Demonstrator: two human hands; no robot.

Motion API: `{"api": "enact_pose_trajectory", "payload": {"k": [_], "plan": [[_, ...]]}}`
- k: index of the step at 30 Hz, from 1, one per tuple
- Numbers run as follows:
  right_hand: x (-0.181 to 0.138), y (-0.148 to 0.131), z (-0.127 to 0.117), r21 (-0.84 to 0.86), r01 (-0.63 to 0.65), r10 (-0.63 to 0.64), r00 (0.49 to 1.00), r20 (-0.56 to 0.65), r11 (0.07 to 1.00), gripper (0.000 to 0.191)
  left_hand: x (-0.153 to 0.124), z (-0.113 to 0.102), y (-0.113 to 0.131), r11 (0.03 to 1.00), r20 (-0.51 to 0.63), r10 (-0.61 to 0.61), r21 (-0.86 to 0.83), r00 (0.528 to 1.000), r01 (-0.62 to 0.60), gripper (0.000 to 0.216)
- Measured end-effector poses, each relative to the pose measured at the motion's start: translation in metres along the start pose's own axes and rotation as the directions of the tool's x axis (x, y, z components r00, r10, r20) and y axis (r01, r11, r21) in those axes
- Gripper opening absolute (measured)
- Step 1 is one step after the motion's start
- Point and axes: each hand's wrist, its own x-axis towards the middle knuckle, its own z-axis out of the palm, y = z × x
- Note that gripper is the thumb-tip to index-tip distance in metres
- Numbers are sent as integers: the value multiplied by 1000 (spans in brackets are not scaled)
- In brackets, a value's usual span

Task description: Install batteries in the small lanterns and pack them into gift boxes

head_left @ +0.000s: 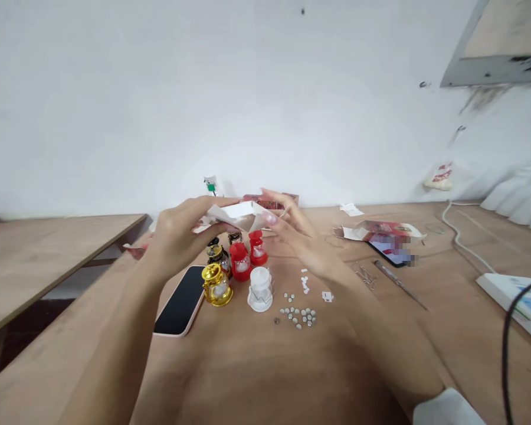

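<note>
Between my two hands, above the table, is a small cardboard box (241, 210) with its white flaps spread at the near end. My left hand (181, 233) is closed on the box's left side, thumb underneath. On the right side, my right hand (294, 233) grips it with thumb and fingers. Below stand several miniature lanterns: a gold lantern (217, 285), a white lantern (261, 289), a red lantern (239, 261) with another red one behind it, and dark ones partly hidden by my left hand. Several button cells (298, 315) lie right of the white lantern.
A phone (181, 304) lies left of the lanterns. Small white tabs (305, 282), a screwdriver (400, 284), thin wire pieces (365, 274), an opened red box (383, 230) over another phone (389, 251) and a white cable (458, 236) are on the right.
</note>
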Motion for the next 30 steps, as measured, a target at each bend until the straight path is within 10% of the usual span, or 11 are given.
{"api": "enact_pose_trajectory", "payload": {"k": [9, 15, 21, 30], "plan": [[1, 2, 10, 281, 127, -85, 984, -156, 951, 46, 18, 61, 8, 989, -182, 146, 28, 973, -143, 95], [6, 19, 6, 186, 47, 6, 962, -272, 981, 35, 11, 71, 7, 988, -73, 156, 31, 985, -154, 65], [5, 10, -2, 39, 41, -30, 969, -247, 998, 23, 3, 61, 5, 982, 10, 33, -184, 999, -30, 84], [1, 13, 4, 71, -94, 107, 973, -205, 993, 29, 0, 78, 8, 925, -132, -198, -351, 971, 141, 42]]}}
